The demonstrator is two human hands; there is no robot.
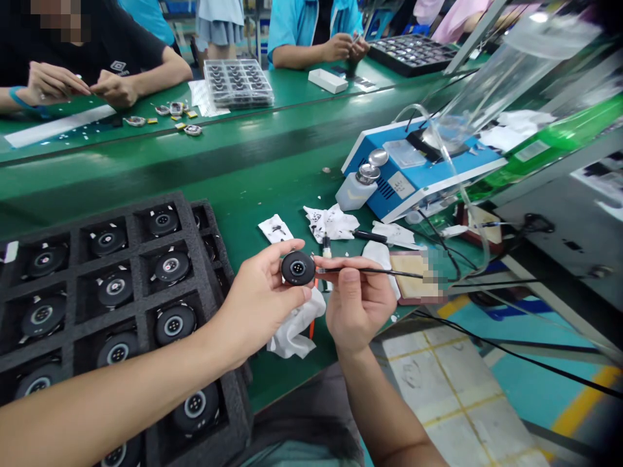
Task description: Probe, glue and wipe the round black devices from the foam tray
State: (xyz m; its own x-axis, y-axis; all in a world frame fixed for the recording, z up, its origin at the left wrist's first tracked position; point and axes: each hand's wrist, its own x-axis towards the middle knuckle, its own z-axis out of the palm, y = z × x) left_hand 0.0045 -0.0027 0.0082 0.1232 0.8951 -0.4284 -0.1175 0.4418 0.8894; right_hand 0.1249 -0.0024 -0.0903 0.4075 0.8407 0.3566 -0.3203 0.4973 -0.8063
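Note:
A round black smartwatch body [298, 268] is in my left hand [265, 292]. My thumb and fingers pinch it by its edge. Its back faces me, with a pale ring and small metal dots in the middle. Close by on the right, my right hand [361, 297] grips a thin black pen-like tool [370, 270] between thumb and fingers. The tool's tip points at the right edge of the watch body; whether they touch, I cannot tell. Below the hands lies a crumpled white tissue [294, 331].
A black foam tray [185, 214] of watch bodies fills the left. Stained wipes [331, 222], a pump bottle [357, 185], a blue-and-white machine [413, 170] and a tan sponge [411, 275] lie beyond my hands. Black cables [511, 353] run right. Co-workers' hands [114, 89] are across the bench.

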